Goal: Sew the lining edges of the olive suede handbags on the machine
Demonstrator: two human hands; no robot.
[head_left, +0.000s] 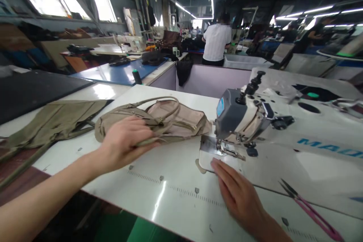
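Note:
My left hand (126, 141) is closed on the near edge of an olive-khaki fabric bag (115, 119), which lies on the white sewing table with its lighter lining showing and its handles looped on top. The bag's right end reaches close to the needle area of a sewing machine (238, 117). My right hand (236, 191) rests flat, fingers stretched out and holding nothing, with its fingertips on the white cover plate just in front of the presser foot (231, 149).
Pink-handled thread snips (313, 211) lie to the right of my right hand. More olive bag pieces (56, 123) lie on the left. A dark green thread cone (137, 76) stands behind the table. Farther back, a person in a white shirt (217, 43) faces away.

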